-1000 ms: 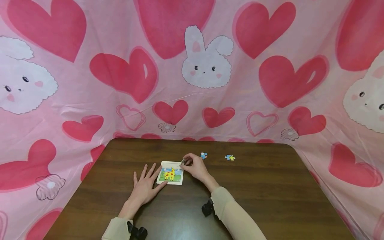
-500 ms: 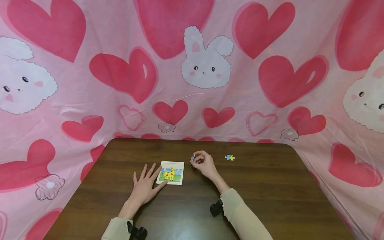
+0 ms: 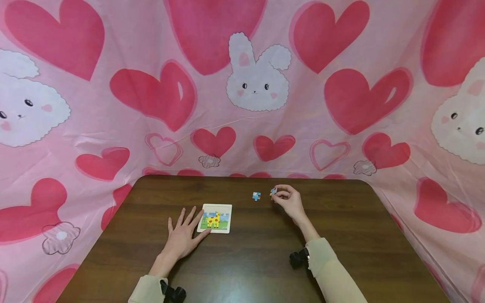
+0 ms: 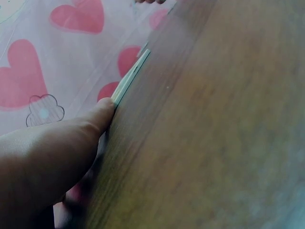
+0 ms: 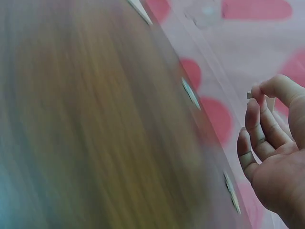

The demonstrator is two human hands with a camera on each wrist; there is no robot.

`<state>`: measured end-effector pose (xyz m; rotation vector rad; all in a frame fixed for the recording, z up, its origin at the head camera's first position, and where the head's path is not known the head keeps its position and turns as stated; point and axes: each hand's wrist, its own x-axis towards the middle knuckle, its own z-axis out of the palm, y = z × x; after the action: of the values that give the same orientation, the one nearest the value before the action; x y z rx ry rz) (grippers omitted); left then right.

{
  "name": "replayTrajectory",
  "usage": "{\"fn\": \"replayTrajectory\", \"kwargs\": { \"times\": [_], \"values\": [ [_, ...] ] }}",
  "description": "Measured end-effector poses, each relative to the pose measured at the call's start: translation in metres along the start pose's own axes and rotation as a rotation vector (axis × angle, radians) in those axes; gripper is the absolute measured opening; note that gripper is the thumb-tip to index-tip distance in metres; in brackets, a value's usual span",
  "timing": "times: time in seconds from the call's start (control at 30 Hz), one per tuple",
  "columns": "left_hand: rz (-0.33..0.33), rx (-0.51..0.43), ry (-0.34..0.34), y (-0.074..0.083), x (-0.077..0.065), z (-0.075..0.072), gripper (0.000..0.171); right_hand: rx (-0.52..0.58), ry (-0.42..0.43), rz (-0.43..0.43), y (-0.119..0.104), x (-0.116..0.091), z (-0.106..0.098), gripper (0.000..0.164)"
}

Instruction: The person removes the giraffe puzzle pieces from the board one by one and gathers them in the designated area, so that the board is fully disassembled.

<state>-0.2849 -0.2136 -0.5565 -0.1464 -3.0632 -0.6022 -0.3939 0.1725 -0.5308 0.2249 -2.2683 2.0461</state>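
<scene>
In the head view, my left hand [image 3: 183, 237] lies with fingers spread. Its index finger and thumb touch the pale frame of a small jigsaw puzzle board [image 3: 230, 219] with a giraffe picture. The left wrist view shows that thumb [image 4: 102, 112] against the board's edge [image 4: 131, 78]. To the right, my right hand [image 3: 291, 204] pinches a small blue and white puzzle piece [image 3: 273, 191] between thumb and fingers, raised above the table. A second blue puzzle piece [image 3: 256, 196] lies just left of it. Another piece [image 5: 232, 192], edge-on in the right wrist view, is hidden behind my right hand in the head view.
Under everything is a dark brown wooden table [image 3: 242, 261] with rounded far corners. A pink cloth [image 3: 170, 160] with hearts and rabbits hangs behind it and along both sides. Black wrist cameras [image 3: 299, 258] sit at both cuffs.
My right hand has carried the pinched piece from the board's upper right corner rightward, past the second blue piece. The blue-yellow piece has become covered by that hand. My left hand stays put.
</scene>
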Motion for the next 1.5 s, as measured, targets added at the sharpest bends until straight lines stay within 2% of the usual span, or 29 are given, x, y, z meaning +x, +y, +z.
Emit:
{"fn": "replayTrajectory", "kwargs": {
  "times": [0.17,0.43,0.6,0.77,0.9,1.03,1.17,1.5],
  "values": [
    [-0.001,-0.002,0.001,0.0,-0.001,0.0,0.086,-0.045,0.048,0.01,0.003,0.002,-0.043,0.044],
    [-0.004,0.005,-0.001,-0.001,0.0,0.0,0.087,-0.194,0.104,0.012,0.01,-0.002,-0.1,0.046],
    [-0.004,0.011,-0.006,-0.001,0.001,0.001,0.088,-0.324,0.135,-0.059,0.013,-0.006,-0.127,0.042],
    [-0.004,0.01,-0.003,-0.001,0.002,0.001,0.087,-0.507,0.149,-0.141,0.018,-0.01,-0.144,0.037],
    [-0.002,0.014,0.001,-0.001,0.002,0.001,0.087,-0.571,0.131,-0.177,0.023,-0.012,-0.156,0.034],
    [0.0,0.016,-0.007,0.0,0.002,0.002,0.087,-0.595,0.111,-0.186,0.029,-0.015,-0.167,0.032],
    [0.001,0.006,-0.005,-0.001,0.002,0.002,0.088,-0.685,0.082,-0.194,0.033,-0.018,-0.173,0.029],
    [0.005,0.007,-0.006,-0.003,0.002,0.002,0.088,-0.809,0.031,-0.162,0.034,-0.018,-0.174,0.033]
  ]
}}
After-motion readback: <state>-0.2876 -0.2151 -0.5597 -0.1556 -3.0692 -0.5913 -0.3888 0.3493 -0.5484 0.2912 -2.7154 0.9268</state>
